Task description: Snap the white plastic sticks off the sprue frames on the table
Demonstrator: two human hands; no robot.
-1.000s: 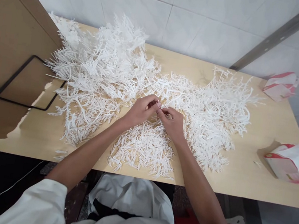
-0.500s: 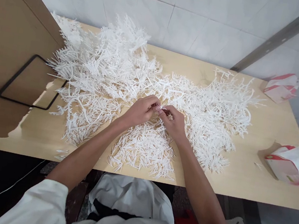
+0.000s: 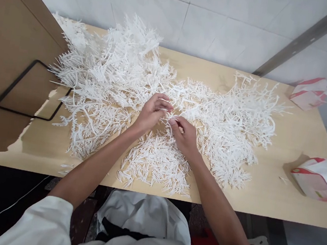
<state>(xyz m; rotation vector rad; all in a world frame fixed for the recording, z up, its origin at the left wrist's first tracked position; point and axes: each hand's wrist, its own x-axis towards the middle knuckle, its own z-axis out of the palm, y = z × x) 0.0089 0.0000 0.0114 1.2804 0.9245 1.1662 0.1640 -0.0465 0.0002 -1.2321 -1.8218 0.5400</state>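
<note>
My right hand [image 3: 185, 135] pinches a white, thin-branched plastic sprig [image 3: 169, 125] between thumb and fingertips, at the middle of the table. Just left of it, my left hand [image 3: 152, 113] has its fingers curved and apart, close to the sprig's tips, and no thing shows gripped in it. Below both hands lies a pile of short, loose white sticks [image 3: 158, 164] near the table's front edge. A tall heap of white branched sprigs [image 3: 113, 67] spreads to the left, and a flatter heap of similar pieces [image 3: 236, 120] is on the right.
A cardboard sheet [image 3: 17, 39] with a torn edge and a black rectangular frame [image 3: 13, 86] stand at the left. Two red-and-white cartons [image 3: 320, 179] are on the right of the wooden table [image 3: 268, 192]. A tiled wall [image 3: 218, 25] and a metal post [image 3: 300, 44] bound the back.
My hands were together at the fingertips and are now apart. The left hand has moved left and up and its fingers have opened; the right has shifted slightly left and down.
</note>
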